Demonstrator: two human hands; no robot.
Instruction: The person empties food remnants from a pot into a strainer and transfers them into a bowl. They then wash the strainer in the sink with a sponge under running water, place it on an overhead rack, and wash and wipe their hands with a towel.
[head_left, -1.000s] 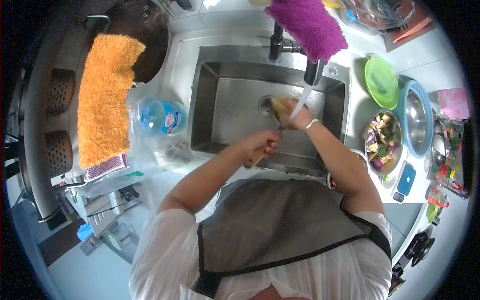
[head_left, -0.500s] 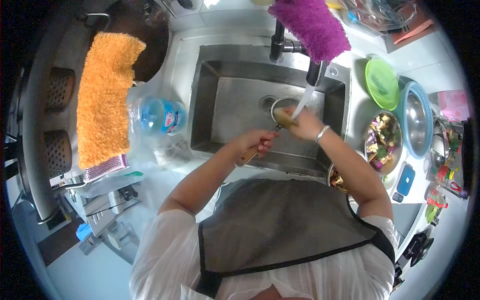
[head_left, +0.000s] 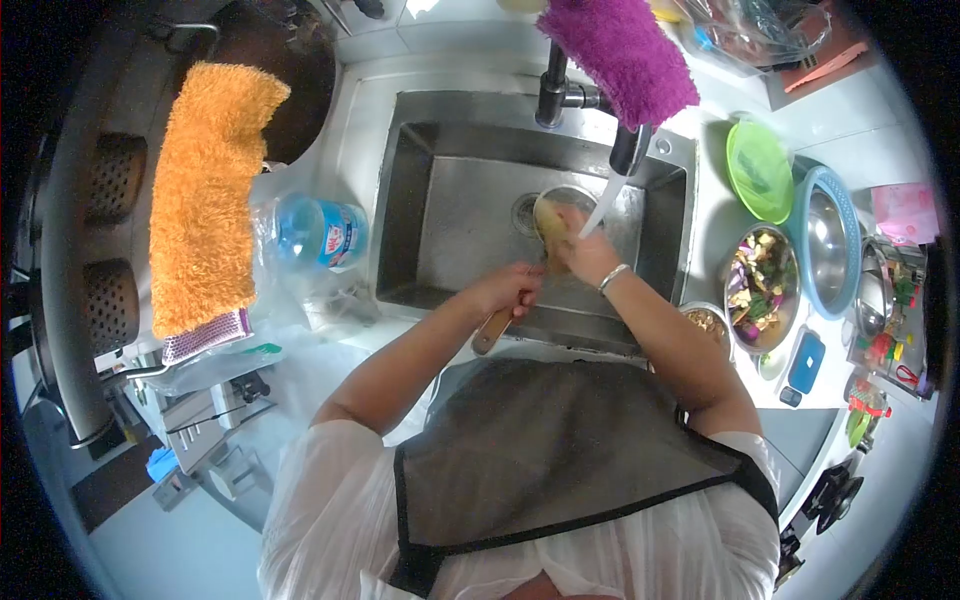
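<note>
My left hand (head_left: pixel 512 290) is closed around the wooden handle (head_left: pixel 487 334) of a ladle over the near side of the steel sink (head_left: pixel 480 178). The round, shiny ladle head (head_left: pixel 580 196) lies beneath the faucet. My right hand (head_left: pixel 588 252) presses a yellowish-green sponge (head_left: pixel 547 220) against the ladle head; its fingers partly hide both. Running water (head_left: pixel 603 205) falls from the black faucet (head_left: pixel 629 152) right beside my right fingers.
Right of the sink stand a bowl of chopped scraps (head_left: pixel 762 285), a smaller bowl (head_left: pixel 706 322), a green basket (head_left: pixel 760 172), a blue basin (head_left: pixel 828 245) and a phone (head_left: pixel 808 362). To the left are a plastic bottle (head_left: pixel 322 232) and an orange fuzzy cover (head_left: pixel 208 200).
My right hand has shifted slightly left with the sponge, which now lies along the ladle head's left side. My left hand keeps its hold on the handle.
</note>
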